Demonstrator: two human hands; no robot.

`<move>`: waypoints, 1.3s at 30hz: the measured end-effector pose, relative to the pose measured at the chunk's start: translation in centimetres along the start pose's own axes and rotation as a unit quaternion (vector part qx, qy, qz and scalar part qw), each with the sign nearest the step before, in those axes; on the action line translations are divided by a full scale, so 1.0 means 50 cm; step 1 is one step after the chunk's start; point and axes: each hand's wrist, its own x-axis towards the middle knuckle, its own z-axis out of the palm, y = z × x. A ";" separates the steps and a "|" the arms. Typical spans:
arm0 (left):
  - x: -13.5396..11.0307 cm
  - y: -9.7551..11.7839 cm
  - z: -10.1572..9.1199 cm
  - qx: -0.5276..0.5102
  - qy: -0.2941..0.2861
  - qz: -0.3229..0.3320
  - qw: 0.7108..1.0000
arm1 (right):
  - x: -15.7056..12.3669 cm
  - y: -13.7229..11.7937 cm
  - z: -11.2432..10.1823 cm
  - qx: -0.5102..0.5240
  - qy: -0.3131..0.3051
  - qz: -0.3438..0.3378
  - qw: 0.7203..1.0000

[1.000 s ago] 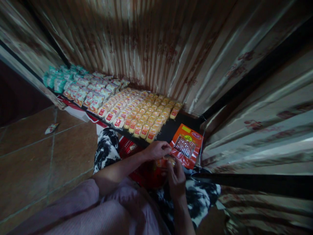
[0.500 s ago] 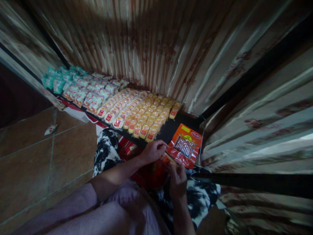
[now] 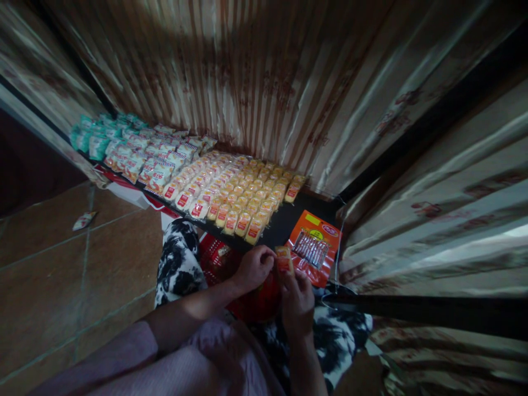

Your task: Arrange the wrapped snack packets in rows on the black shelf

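Note:
A small wrapped snack (image 3: 284,257), yellow with a red label, stands nearly upright over my lap. My right hand (image 3: 297,300) is closed on its lower end. At its upper left corner, the fingers of my left hand (image 3: 254,268) are pinched together on the edge of the wrapper. Just beyond, rows of matching yellow wrapped snacks (image 3: 243,220) lie on a black shelf (image 3: 278,228). To the right of the held snack, an orange-red bag (image 3: 317,242) with silvery sticks showing in its window lies flat on the shelf.
White snack bags (image 3: 159,173) and green packets (image 3: 99,146) fill the shelf's far left. A red basket (image 3: 214,253) sits between my knees. Dark bars (image 3: 412,311) and pleated curtains (image 3: 256,71) enclose the shelf. One packet (image 3: 83,220) lies on the tiled floor.
The held snack has tipped up from a slanted, partly hidden position, so its label now faces me. My left hand has shifted slightly left and down.

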 end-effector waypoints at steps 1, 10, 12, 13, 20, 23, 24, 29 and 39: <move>-0.001 -0.001 0.002 0.001 0.004 0.003 1.000 | 0.000 -0.002 0.004 0.019 0.002 0.018 1.000; -0.001 0.001 0.008 -0.016 -0.007 -0.018 1.000 | 0.002 -0.028 0.022 0.113 -0.010 0.072 0.991; -0.001 0.000 0.007 -0.002 -0.001 -0.017 1.000 | 0.004 -0.026 0.018 0.059 -0.011 0.050 0.997; -0.001 -0.001 0.006 0.005 0.001 -0.018 1.000 | 0.006 -0.025 0.016 0.030 -0.013 0.043 0.999; 0.006 -0.008 0.000 0.027 0.015 -0.016 0.999 | 0.022 -0.025 0.012 -0.052 -0.046 0.018 0.997; 0.013 -0.007 0.000 0.027 0.019 -0.008 0.999 | 0.031 -0.032 0.014 -0.104 -0.031 0.002 0.994; 0.015 -0.006 -0.001 0.026 0.020 -0.005 0.999 | 0.034 -0.035 0.014 -0.125 -0.022 -0.009 0.992; 0.029 -0.004 0.003 0.009 0.019 0.008 1.000 | 0.052 -0.042 0.017 -0.179 -0.007 -0.077 0.981; 0.059 -0.012 0.027 -0.001 0.027 0.008 1.000 | 0.081 -0.034 0.024 -0.165 -0.020 -0.074 0.983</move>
